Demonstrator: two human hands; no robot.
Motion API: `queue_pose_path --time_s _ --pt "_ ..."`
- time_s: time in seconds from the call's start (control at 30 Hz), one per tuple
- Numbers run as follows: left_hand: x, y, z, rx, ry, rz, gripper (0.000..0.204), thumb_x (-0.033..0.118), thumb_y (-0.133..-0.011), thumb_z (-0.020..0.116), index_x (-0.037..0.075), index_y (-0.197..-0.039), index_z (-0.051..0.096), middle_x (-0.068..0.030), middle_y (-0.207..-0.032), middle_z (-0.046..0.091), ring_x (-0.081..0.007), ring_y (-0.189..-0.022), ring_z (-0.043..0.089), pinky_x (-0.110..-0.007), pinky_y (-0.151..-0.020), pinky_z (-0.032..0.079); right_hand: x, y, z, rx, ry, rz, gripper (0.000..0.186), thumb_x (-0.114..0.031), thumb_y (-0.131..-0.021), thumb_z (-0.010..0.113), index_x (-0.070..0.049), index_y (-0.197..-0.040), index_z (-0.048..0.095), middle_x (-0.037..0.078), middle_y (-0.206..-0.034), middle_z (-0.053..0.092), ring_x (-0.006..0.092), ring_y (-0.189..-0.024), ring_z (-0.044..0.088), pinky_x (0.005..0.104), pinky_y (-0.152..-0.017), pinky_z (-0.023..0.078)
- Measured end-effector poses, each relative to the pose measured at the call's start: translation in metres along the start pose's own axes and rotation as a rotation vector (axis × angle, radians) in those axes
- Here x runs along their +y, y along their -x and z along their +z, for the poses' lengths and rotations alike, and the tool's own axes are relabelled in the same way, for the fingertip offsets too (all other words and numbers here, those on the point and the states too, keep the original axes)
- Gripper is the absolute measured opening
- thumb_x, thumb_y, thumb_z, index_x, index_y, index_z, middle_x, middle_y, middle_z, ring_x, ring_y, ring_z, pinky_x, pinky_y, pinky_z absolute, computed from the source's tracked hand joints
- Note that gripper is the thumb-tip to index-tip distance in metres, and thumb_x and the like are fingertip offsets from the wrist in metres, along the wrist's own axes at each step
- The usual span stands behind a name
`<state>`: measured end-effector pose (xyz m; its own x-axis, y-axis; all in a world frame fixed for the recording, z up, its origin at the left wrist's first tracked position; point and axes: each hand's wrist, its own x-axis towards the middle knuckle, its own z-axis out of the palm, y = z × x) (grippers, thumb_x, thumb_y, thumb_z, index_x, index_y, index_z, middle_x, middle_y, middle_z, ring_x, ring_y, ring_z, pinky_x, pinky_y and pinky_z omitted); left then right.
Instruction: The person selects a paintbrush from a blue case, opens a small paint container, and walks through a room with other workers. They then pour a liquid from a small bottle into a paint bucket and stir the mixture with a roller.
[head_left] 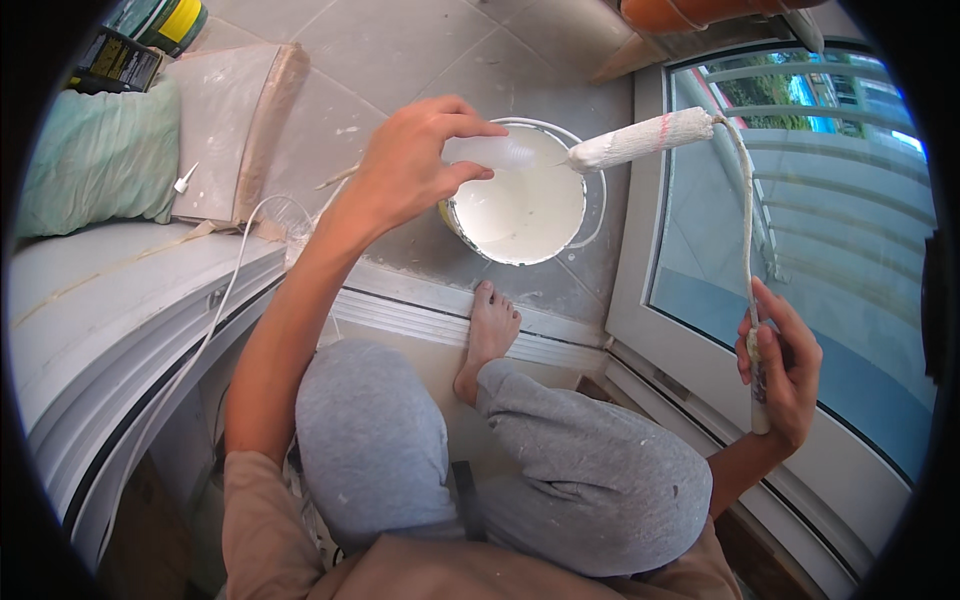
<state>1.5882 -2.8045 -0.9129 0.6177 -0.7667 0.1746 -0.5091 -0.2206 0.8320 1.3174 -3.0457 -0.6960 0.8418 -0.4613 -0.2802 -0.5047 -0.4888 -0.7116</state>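
Observation:
Below me stands a bucket point(447, 212) of white paint with its wire handle folded to the right. My left hand point(405, 165) reaches over its left rim, thumb and fingers closed on a translucent plastic piece point(490, 152), cup-like in look, above the paint. My right hand point(785, 365) grips the handle of a paint roller point(645, 140) at the right. The roller's white, paint-coated sleeve tilts down toward the bucket, its lower end over the right rim. Whether that end touches the plastic piece I cannot tell.
A glass door point(800, 230) in a white frame stands close on the right. Left are a green sack point(100, 160), a flat board or package point(225, 120), tubs point(170, 25) and a white cable point(225, 290). My bare foot point(490, 335) rests by the sill. An orange object point(690, 12) lies at the top.

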Motion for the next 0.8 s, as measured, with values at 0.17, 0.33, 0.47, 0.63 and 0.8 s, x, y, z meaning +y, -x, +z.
queue_pose_path --time_s 0.17,0.33,0.47,0.63,0.8 --pt "0.003 -0.005 0.008 -0.026 0.158 -0.027 0.038 0.007 -0.075 0.083 0.007 -0.112 0.077 -0.0103 -0.102 0.073 -0.0256 -0.095 0.069 -0.037 -0.085 0.052 0.002 0.001 -0.001 0.009 0.000 -0.006 0.039 0.000 -0.101 0.051 0.003 -0.140 0.059 0.005 -0.087 0.053 0.0101 -0.062 0.049 0.0228 -0.050 0.036" --pt "0.008 -0.007 0.011 -0.037 0.253 -0.060 0.039 0.009 -0.074 0.084 0.004 -0.112 0.077 -0.0106 -0.105 0.075 -0.0252 -0.098 0.070 -0.035 -0.091 0.053 0.004 0.001 -0.001 0.005 -0.023 -0.022 0.038 -0.001 -0.102 0.051 0.003 -0.139 0.059 0.006 -0.088 0.054 0.0098 -0.062 0.049 0.0222 -0.049 0.036" --pt "0.010 -0.007 0.011 -0.042 0.310 -0.082 0.039 0.009 -0.074 0.084 0.003 -0.112 0.077 -0.0109 -0.106 0.076 -0.0243 -0.100 0.070 -0.035 -0.096 0.052 0.005 0.001 -0.001 0.013 -0.002 -0.040 0.036 -0.004 -0.104 0.052 0.003 -0.138 0.060 0.008 -0.093 0.059 0.0096 -0.063 0.051 0.0214 -0.049 0.038" --pt "0.011 -0.008 0.012 -0.034 0.364 -0.080 0.038 0.011 -0.075 0.084 0.003 -0.112 0.077 -0.0110 -0.104 0.076 -0.0225 -0.100 0.070 -0.035 -0.096 0.051 0.003 0.001 -0.002 0.018 0.026 -0.037 0.035 -0.007 -0.104 0.053 0.002 -0.137 0.061 0.009 -0.095 0.062 0.0099 -0.062 0.053 0.0209 -0.050 0.039" --pt "0.012 -0.008 0.010 -0.054 0.369 -0.115 0.039 0.012 -0.075 0.084 0.003 -0.112 0.077 -0.0105 -0.103 0.077 -0.0218 -0.099 0.070 -0.035 -0.096 0.051 0.004 0.001 0.000 0.042 0.012 -0.043 0.036 -0.008 -0.105 0.053 0.002 -0.139 0.060 0.009 -0.094 0.062 0.0097 -0.060 0.053 0.0209 -0.050 0.040"
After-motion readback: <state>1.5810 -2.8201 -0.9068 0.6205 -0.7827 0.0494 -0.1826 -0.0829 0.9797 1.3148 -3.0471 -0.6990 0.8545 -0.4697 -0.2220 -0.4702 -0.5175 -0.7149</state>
